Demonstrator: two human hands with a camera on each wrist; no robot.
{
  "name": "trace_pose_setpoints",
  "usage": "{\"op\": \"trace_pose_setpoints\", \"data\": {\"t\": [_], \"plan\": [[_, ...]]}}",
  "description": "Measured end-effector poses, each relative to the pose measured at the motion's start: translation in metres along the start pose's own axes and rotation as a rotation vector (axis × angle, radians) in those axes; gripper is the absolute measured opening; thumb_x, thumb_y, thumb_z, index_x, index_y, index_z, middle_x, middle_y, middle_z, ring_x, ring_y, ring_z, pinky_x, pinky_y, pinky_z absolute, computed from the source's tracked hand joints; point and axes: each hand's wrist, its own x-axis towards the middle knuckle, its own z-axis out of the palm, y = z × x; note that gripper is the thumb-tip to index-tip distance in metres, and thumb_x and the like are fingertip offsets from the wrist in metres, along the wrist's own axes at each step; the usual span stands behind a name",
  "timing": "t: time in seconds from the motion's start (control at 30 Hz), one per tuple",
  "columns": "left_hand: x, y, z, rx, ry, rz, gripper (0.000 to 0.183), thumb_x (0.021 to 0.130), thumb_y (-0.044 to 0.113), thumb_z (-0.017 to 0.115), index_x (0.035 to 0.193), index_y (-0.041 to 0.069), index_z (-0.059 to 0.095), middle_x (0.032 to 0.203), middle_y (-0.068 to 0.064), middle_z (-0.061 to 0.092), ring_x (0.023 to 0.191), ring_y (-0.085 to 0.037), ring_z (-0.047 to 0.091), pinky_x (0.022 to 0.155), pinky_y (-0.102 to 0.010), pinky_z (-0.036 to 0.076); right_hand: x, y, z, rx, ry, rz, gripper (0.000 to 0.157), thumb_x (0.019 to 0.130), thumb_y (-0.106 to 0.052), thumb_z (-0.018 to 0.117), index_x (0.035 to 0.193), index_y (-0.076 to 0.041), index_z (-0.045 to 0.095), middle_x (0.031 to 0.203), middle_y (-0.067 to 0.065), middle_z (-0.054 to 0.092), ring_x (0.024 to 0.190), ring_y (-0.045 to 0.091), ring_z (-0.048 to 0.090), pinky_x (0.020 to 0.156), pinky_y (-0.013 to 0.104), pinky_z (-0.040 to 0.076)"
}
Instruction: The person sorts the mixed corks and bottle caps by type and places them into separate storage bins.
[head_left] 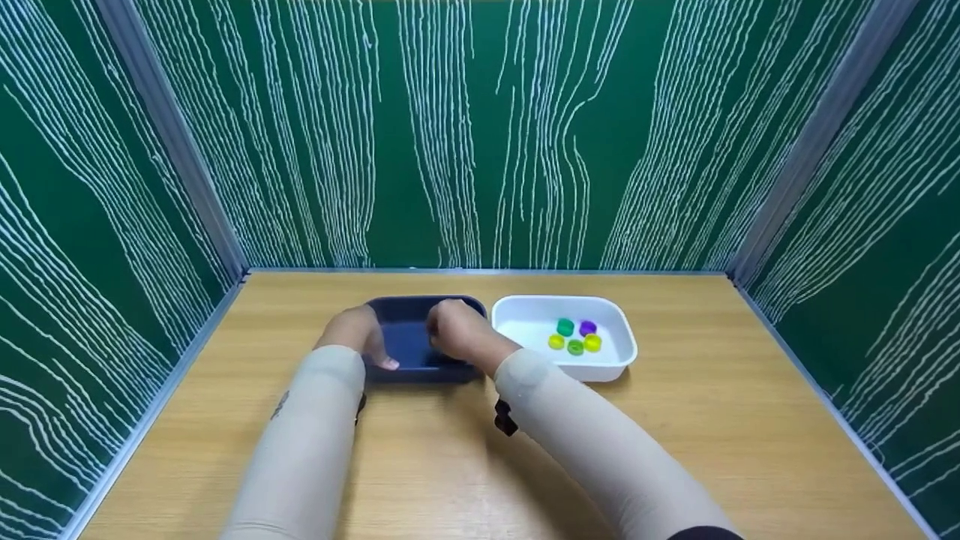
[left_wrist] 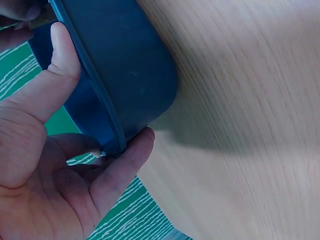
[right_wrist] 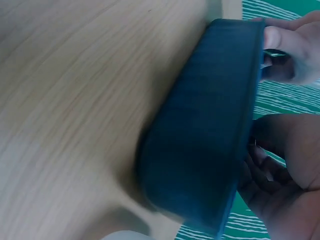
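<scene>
A dark blue plastic tray (head_left: 406, 336) stands on the wooden table. My left hand (head_left: 354, 331) grips its left end; in the left wrist view the thumb lies at the long rim and the other fingers (left_wrist: 122, 170) reach round the corner. Over the right part of the same tray, my right hand (head_left: 461, 331) reaches down inside with bent fingers. In the right wrist view, the tray's wall (right_wrist: 200, 130) covers the right fingertips, so I cannot tell whether they hold anything.
Beside the dark tray on the right is a white tray (head_left: 525, 319). Several small round caps lie in it: a green cap (head_left: 565, 327), a purple cap (head_left: 588, 328), yellow ones and a light green cap (head_left: 575, 347). Green panels with white lines (head_left: 420, 135) enclose the table's back and sides.
</scene>
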Motion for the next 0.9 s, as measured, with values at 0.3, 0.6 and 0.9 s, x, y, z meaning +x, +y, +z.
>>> {"op": "trace_pose_setpoints", "data": {"t": [0.3,0.6,0.9], "plan": [[-0.004,0.003,-0.004,-0.015,-0.021,-0.021,0.115,0.094,0.036,0.097,0.173,-0.011,0.028,0.179,-0.030,0.040,0.166,-0.045,0.042,0.139,-0.058,0.039,0.006,0.006,0.010,-0.069,0.046,-0.024,0.016,0.106,-0.007,0.070,0.108,-0.008,0.085,0.102,0.006,0.084,0.084,0.017,0.069,0.082,0.039,0.068],[0.008,-0.001,0.002,-0.021,0.007,-0.019,0.110,0.093,0.035,0.098,0.172,-0.009,0.035,0.176,-0.028,0.045,0.163,-0.044,0.047,0.137,-0.059,0.041,0.005,0.007,0.019,-0.108,0.027,0.034,0.015,0.110,-0.011,0.070,0.106,-0.010,0.085,0.095,0.004,0.079,0.085,0.021,0.068,0.082,0.034,0.061],[0.007,0.001,0.004,-0.030,0.001,-0.013,0.108,0.093,0.034,0.097,0.171,-0.009,0.036,0.176,-0.029,0.046,0.162,-0.044,0.047,0.137,-0.058,0.042,0.003,0.010,0.022,-0.131,0.026,0.050,0.012,0.109,-0.013,0.073,0.104,-0.012,0.084,0.090,0.002,0.076,0.085,0.020,0.069,0.082,0.034,0.062]]}}
